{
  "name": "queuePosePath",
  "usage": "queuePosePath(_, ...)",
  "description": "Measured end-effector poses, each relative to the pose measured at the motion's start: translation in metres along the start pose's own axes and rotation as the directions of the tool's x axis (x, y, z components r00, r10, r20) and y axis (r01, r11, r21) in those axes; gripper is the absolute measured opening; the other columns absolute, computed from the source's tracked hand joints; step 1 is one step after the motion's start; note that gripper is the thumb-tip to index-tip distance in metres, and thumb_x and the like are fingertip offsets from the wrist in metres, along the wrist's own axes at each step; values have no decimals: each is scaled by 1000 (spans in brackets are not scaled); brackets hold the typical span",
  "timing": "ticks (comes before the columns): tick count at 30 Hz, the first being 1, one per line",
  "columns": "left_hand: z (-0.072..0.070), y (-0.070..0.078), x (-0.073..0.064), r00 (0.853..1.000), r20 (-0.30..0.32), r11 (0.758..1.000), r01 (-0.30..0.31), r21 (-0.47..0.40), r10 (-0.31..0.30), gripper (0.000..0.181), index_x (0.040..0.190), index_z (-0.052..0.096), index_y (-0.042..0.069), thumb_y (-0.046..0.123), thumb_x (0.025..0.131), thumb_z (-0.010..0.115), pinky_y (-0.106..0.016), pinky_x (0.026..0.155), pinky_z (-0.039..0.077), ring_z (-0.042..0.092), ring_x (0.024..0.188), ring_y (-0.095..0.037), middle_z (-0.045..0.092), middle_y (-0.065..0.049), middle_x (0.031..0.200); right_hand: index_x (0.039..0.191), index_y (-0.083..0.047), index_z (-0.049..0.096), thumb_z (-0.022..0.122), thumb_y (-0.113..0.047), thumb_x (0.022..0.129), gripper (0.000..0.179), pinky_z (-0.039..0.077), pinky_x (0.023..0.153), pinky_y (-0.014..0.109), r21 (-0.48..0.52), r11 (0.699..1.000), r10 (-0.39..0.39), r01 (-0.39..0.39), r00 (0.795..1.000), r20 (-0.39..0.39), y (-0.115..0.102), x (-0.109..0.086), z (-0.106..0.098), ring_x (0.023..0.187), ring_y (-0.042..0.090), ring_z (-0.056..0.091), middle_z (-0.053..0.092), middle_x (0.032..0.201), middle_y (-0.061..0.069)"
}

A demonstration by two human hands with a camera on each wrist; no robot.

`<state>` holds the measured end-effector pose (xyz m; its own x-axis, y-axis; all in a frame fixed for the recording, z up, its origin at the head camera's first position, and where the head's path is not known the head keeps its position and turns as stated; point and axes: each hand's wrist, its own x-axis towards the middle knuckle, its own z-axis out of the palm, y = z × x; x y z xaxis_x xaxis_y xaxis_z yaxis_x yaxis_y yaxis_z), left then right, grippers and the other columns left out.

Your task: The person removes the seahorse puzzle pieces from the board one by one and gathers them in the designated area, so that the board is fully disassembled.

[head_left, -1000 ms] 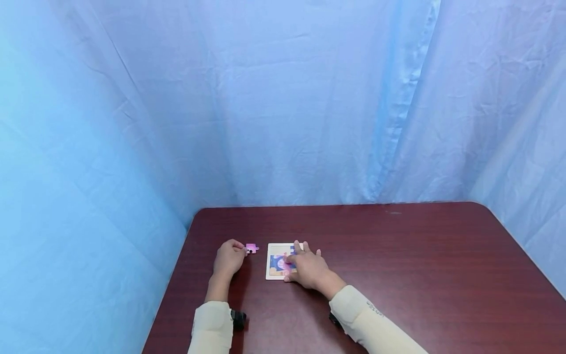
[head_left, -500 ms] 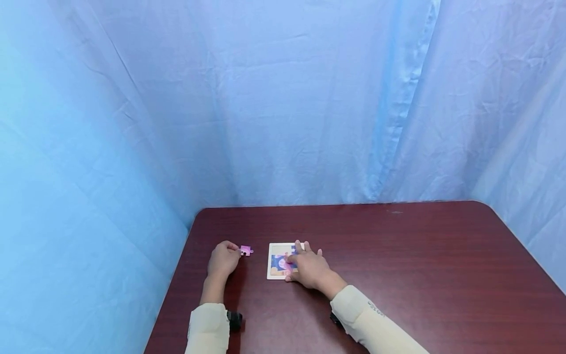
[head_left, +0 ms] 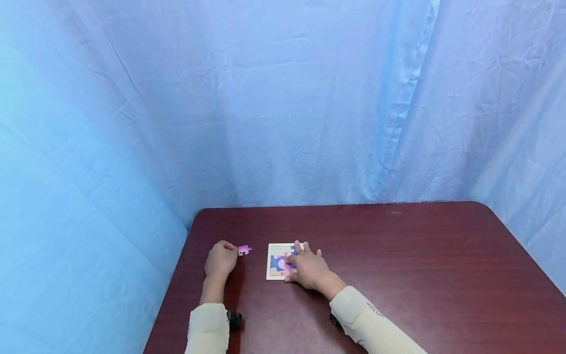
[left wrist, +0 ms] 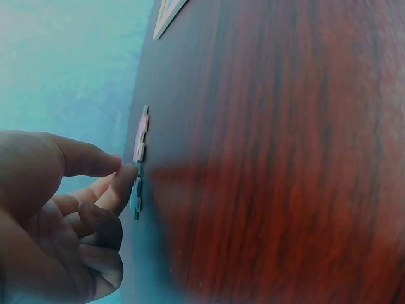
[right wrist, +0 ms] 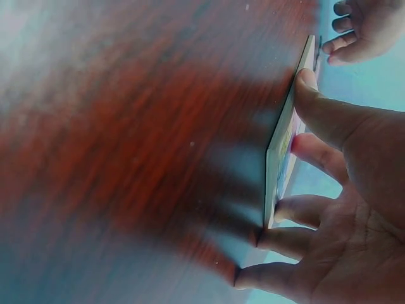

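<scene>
A small pink and white jigsaw piece with a knob on its right side lies at the fingertips of the left hand. Thumb and forefinger pinch its left edge, and the other fingers curl loosely in the left wrist view. To the right lies a square jigsaw tray with a pale border. Blue, pink and orange pieces fill its lower part; a cream area shows at its upper left. The right hand rests on the tray with fingers spread, covering its right side. Its thumb touches the border.
Both sit on a dark red-brown wooden table. Pale blue curtains hang behind and at both sides. Black wrist-worn devices show by the cream sleeves.
The left hand has drawn left, away from the tray, and the pink jigsaw piece has moved left with it, turning slightly. The right hand and the tray have stayed almost still.
</scene>
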<state>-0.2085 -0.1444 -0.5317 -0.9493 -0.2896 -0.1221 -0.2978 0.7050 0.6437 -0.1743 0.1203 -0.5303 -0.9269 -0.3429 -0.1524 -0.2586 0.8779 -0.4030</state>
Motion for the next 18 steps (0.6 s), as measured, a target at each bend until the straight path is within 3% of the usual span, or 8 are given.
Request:
queuePosePath(8, 3, 10, -6, 999, 4, 999, -35, -1, 35, 20, 106, 70, 8, 26, 99, 63, -50, 80, 52, 68, 86, -27, 75, -11, 98, 140, -20, 71, 83, -43, 89, 57, 33, 117, 77, 9, 1000, 6, -6, 1000, -5, 1, -2, 1, 158, 50, 30, 32, 170, 27)
queuePosePath(13, 13, 22, -13, 995, 8, 995, -97, 10, 97, 16, 100, 72, 11, 26, 98, 69, -45, 76, 53, 70, 83, -23, 78, -6, 94, 140, -20, 70, 82, -42, 90, 57, 29, 120, 76, 51, 999, 11, -10, 1000, -18, 3, -4, 4, 160, 49, 25, 24, 170, 33)
queuePosePath(18, 26, 38, -25, 989, 5, 987, -149, 52, 149, 13, 97, 71, 14, 26, 97, 72, -45, 72, 53, 70, 81, -19, 77, -1, 87, 139, -20, 71, 83, -42, 88, 56, 31, 118, 76, 42, 999, -3, 5, 999, -50, 5, -4, 8, 159, 50, 29, 28, 168, 36)
